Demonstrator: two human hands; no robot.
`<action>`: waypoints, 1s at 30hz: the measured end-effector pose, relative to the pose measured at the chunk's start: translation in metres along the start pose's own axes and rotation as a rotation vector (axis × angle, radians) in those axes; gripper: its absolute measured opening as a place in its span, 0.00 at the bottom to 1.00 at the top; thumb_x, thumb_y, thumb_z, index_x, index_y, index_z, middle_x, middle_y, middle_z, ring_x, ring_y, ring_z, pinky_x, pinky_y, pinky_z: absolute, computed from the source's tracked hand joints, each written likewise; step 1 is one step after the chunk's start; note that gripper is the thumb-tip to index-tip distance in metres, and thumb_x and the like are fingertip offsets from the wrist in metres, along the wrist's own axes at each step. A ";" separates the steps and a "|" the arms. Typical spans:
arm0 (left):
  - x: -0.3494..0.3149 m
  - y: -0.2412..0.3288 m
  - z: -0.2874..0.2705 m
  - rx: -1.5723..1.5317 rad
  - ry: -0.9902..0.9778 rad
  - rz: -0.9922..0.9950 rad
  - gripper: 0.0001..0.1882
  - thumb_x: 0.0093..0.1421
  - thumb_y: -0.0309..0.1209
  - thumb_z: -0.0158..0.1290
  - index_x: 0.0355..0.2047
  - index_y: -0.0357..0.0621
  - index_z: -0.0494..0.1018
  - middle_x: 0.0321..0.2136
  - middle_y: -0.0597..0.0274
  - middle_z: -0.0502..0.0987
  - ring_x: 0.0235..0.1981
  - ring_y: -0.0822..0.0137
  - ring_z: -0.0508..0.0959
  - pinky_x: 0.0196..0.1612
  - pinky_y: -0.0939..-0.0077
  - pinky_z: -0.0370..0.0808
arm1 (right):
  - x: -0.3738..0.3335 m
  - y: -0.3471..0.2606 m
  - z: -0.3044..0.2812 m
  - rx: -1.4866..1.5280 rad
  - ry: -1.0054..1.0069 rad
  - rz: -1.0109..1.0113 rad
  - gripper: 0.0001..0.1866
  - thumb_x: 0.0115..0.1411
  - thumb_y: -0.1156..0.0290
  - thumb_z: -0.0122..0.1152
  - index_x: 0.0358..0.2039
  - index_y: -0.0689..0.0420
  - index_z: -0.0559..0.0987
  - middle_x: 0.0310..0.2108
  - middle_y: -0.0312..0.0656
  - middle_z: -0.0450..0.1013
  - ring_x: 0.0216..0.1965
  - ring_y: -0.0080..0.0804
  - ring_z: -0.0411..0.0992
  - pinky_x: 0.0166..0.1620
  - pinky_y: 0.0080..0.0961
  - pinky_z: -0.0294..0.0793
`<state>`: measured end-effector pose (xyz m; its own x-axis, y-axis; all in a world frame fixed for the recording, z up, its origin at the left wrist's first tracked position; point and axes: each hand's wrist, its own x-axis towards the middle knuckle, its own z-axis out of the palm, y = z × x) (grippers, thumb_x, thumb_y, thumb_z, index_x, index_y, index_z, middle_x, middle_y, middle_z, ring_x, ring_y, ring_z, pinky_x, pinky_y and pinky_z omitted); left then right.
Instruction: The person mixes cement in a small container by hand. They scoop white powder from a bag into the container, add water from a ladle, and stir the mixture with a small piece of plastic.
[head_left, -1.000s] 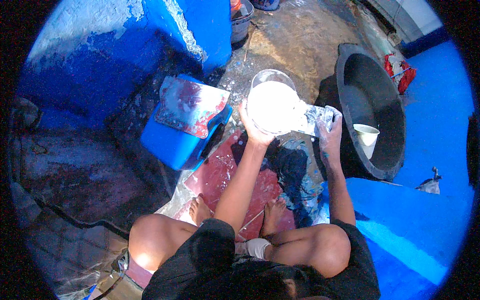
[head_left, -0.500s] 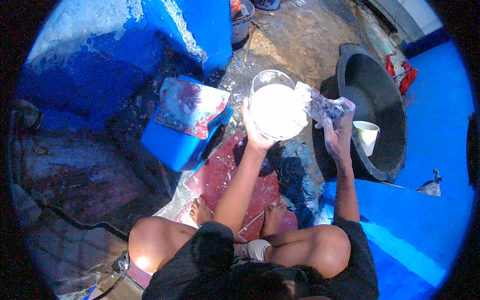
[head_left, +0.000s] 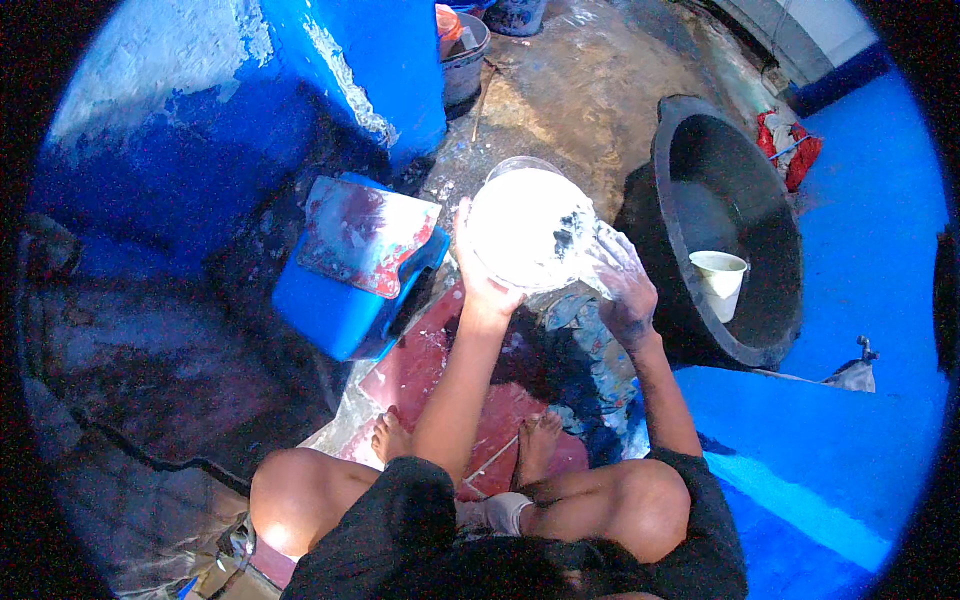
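Well, from here I see the left hand (head_left: 487, 285) with its grip round the tub (head_left: 515, 163), left of the basin (head_left: 668, 200); the right hand (head_left: 625, 283) is at the white paste's (head_left: 510, 225) right edge, and I can't tell whether its grip holds anything. I'd brace the tub level, right fingers light.

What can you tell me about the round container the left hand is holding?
The round container has a pale, see-through-looking wall, perhaps plastic, showing at its far edge. Inside is a bright white mass, its texture lost to glare, with a dark patch toward the right. Its mouth faces the camera. The left hand grips its near left side; the whitened fingers of the right hand reach its right edge, though contact is unclear.
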<state>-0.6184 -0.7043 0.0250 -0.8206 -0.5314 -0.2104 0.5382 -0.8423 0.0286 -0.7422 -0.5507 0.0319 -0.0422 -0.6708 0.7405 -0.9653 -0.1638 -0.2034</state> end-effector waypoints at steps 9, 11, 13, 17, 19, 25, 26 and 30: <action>-0.002 -0.002 -0.003 0.012 0.032 0.049 0.34 0.57 0.57 0.42 0.53 0.44 0.66 0.50 0.53 0.71 0.49 0.53 0.72 0.51 0.54 0.70 | -0.014 0.003 -0.008 -0.112 -0.065 0.043 0.09 0.52 0.79 0.53 0.33 0.55 0.80 0.42 0.46 0.75 0.50 0.45 0.71 0.56 0.47 0.65; -0.002 0.000 -0.004 0.001 0.015 0.052 0.34 0.57 0.58 0.42 0.53 0.44 0.66 0.51 0.53 0.70 0.50 0.52 0.71 0.52 0.53 0.69 | -0.018 0.006 -0.007 -0.128 -0.061 0.061 0.11 0.53 0.73 0.55 0.37 0.52 0.80 0.45 0.42 0.75 0.52 0.43 0.69 0.58 0.48 0.64; -0.004 0.004 -0.004 -0.033 -0.040 0.039 0.34 0.59 0.56 0.38 0.55 0.43 0.63 0.53 0.51 0.68 0.52 0.50 0.69 0.54 0.50 0.67 | -0.020 0.007 -0.009 -0.140 -0.068 0.058 0.11 0.53 0.73 0.55 0.37 0.52 0.80 0.44 0.42 0.75 0.52 0.42 0.69 0.58 0.47 0.64; -0.003 0.006 -0.004 0.006 -0.021 0.059 0.36 0.58 0.58 0.40 0.56 0.43 0.64 0.54 0.51 0.67 0.52 0.49 0.69 0.54 0.49 0.66 | -0.022 0.004 -0.015 -0.177 -0.124 0.081 0.12 0.53 0.73 0.54 0.38 0.52 0.80 0.44 0.41 0.75 0.53 0.40 0.69 0.58 0.46 0.64; -0.003 0.007 -0.004 -0.016 -0.031 0.048 0.36 0.58 0.58 0.40 0.56 0.43 0.63 0.54 0.50 0.67 0.53 0.49 0.68 0.54 0.48 0.66 | -0.021 0.002 -0.017 -0.165 -0.144 0.104 0.12 0.53 0.73 0.54 0.37 0.52 0.80 0.44 0.41 0.75 0.53 0.40 0.69 0.58 0.46 0.64; 0.001 0.012 -0.010 -0.047 -0.059 0.036 0.36 0.58 0.58 0.40 0.56 0.42 0.63 0.54 0.50 0.67 0.53 0.48 0.68 0.54 0.47 0.66 | -0.019 -0.003 -0.026 -0.179 -0.168 0.109 0.12 0.53 0.74 0.52 0.37 0.50 0.80 0.43 0.39 0.75 0.52 0.39 0.69 0.58 0.46 0.64; 0.002 0.013 -0.011 -0.073 -0.095 0.016 0.36 0.58 0.58 0.40 0.56 0.42 0.62 0.54 0.49 0.67 0.53 0.48 0.68 0.54 0.47 0.66 | -0.018 -0.004 -0.027 -0.192 -0.170 0.103 0.11 0.53 0.74 0.52 0.36 0.50 0.80 0.43 0.39 0.75 0.52 0.39 0.69 0.58 0.46 0.65; 0.003 0.014 -0.013 -0.104 -0.128 -0.006 0.34 0.60 0.56 0.37 0.57 0.42 0.61 0.55 0.49 0.65 0.54 0.47 0.67 0.55 0.46 0.65 | -0.014 -0.005 -0.033 -0.212 -0.197 0.077 0.10 0.52 0.76 0.54 0.34 0.51 0.80 0.42 0.40 0.76 0.51 0.40 0.70 0.57 0.46 0.65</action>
<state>-0.6107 -0.7163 0.0116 -0.8381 -0.5391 -0.0836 0.5448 -0.8352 -0.0754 -0.7448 -0.5169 0.0439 -0.0864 -0.8061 0.5854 -0.9944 0.0338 -0.1001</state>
